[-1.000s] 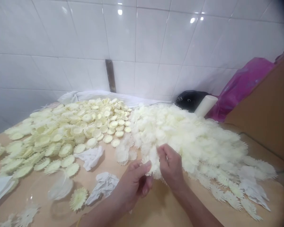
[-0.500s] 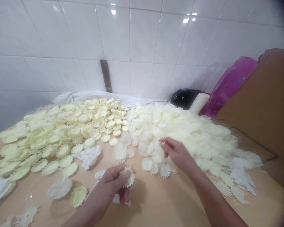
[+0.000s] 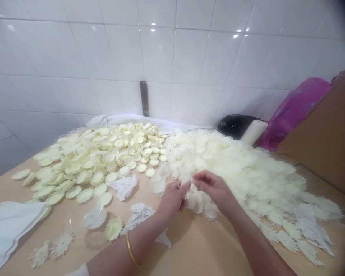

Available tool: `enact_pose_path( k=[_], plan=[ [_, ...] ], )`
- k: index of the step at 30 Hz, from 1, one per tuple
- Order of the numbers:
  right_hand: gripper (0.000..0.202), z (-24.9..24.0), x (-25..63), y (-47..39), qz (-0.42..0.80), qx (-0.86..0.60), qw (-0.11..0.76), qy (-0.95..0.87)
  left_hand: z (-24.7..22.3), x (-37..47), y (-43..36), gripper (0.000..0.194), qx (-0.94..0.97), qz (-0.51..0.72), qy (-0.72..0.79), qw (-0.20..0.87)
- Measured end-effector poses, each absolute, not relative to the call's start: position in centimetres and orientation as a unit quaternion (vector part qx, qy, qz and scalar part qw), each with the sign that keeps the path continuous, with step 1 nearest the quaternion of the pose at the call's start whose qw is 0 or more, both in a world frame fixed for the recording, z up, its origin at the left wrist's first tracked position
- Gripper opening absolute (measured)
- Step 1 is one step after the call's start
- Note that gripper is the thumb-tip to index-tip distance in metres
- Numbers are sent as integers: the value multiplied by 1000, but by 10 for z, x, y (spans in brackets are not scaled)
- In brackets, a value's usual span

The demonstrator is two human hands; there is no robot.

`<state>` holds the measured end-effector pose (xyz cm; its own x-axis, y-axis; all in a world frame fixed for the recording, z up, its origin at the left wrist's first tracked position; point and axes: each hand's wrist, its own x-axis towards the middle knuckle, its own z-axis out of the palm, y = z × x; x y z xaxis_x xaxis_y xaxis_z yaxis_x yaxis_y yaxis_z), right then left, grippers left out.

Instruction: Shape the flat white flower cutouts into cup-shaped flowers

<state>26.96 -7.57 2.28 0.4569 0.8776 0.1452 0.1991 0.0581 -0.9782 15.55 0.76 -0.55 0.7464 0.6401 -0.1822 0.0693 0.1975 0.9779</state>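
Observation:
My left hand (image 3: 174, 197) is closed in a pinch, thumb uppermost. The scalloped pale-yellow flower disc seen in it a moment before is now hidden or blends with the pile behind. Close on its right, my right hand (image 3: 214, 188) has thumb and fingertips drawn together; anything between them is too small or pale to make out. The two sets of fingertips nearly meet in front of a heap of thin, whitish toothed-edge flower pieces (image 3: 230, 165). To the left lies another heap of thicker yellowish scalloped discs (image 3: 106, 155).
Crumpled white tissues (image 3: 123, 187) and a single yellow disc (image 3: 114, 229) lie on the tan table (image 3: 201, 249). A white sheet (image 3: 11, 226) is at far left. At back right are a black bag (image 3: 234, 124), a white roll (image 3: 253, 132), a pink bag (image 3: 297, 111) and a brown panel (image 3: 322, 130).
My left hand has moved right and up to meet the right hand, and its disc is no longer clearly visible. My right hand stays near the whitish heap. The camera view has shifted left.

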Motion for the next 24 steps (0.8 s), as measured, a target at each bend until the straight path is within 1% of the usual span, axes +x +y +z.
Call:
enact_pose_path(
  k=[5, 7, 9, 13, 16, 19, 20, 22, 24],
  plan=[
    [21, 6, 256, -57, 419, -530, 590, -441, -18, 153, 15, 50, 558, 210, 289, 749],
    [19, 1, 255, -54, 436, -514, 593, -440, -20, 151, 18, 54, 539, 202, 287, 765],
    [18, -3, 257, -53, 396, -539, 603, -436, -21, 151, 21, 52, 527, 191, 278, 780],
    [19, -12, 265, -54, 293, -607, 604, -425, -23, 151, 24, 38, 534, 179, 251, 788],
    [13, -15, 266, -56, 214, -640, 593, -440, -26, 153, 26, 35, 532, 177, 251, 789],
    [5, -13, 262, -58, 82, -668, 539, -507, -31, 154, 25, 33, 510, 186, 260, 799],
    [6, -12, 260, -59, 43, -670, 511, -537, -31, 155, 25, 32, 505, 193, 263, 799],
    [9, -11, 258, -60, -8, -670, 459, -583, -30, 155, 23, 31, 501, 211, 264, 797],
    [7, -12, 258, -61, -39, -678, 429, -596, -26, 155, 22, 29, 493, 222, 258, 801]
  ],
)
